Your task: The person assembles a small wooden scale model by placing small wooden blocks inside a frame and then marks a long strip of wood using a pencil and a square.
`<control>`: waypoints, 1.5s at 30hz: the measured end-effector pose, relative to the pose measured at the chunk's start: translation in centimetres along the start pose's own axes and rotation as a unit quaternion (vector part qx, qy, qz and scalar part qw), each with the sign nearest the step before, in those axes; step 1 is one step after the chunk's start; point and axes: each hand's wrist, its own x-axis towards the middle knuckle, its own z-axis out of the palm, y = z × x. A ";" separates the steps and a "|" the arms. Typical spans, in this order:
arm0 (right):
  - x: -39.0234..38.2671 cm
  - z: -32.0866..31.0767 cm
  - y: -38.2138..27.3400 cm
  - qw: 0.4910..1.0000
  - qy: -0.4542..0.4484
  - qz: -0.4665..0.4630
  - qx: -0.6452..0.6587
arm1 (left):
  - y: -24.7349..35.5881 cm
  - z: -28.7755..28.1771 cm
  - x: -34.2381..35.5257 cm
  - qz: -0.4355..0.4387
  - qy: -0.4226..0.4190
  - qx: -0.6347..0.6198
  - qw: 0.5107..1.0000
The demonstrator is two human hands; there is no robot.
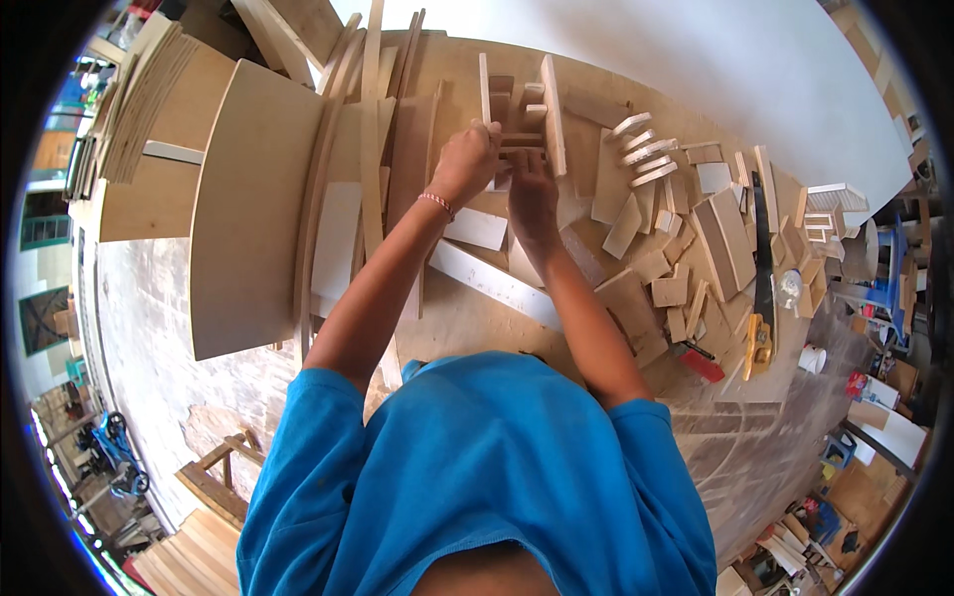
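At the far middle of the workbench, a small wooden frame point(554, 119) has two upright side boards with short slats across between them. My left hand point(465, 167), a braided bracelet at its wrist, is closed around the near end of its left board. The fingers of my right hand point(534, 199) are bent together at the near cross slat; the fingertips are partly hidden. Below the hands lie a white-faced board point(475, 229) and a long pale strip point(497, 285).
Several offcuts point(671, 288) and a row of white-edged slats point(648, 154) cover the bench's right. A handsaw point(761, 288) with a yellow handle lies there, near a red-handled tool point(699, 363). Long strips point(373, 129) and a large curved panel point(253, 214) stand at left.
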 end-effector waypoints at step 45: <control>-0.9 -1.5 -0.1 0.997 -0.047 -0.019 0.056 | 0.2 0.6 -0.1 0.019 0.033 0.037 0.999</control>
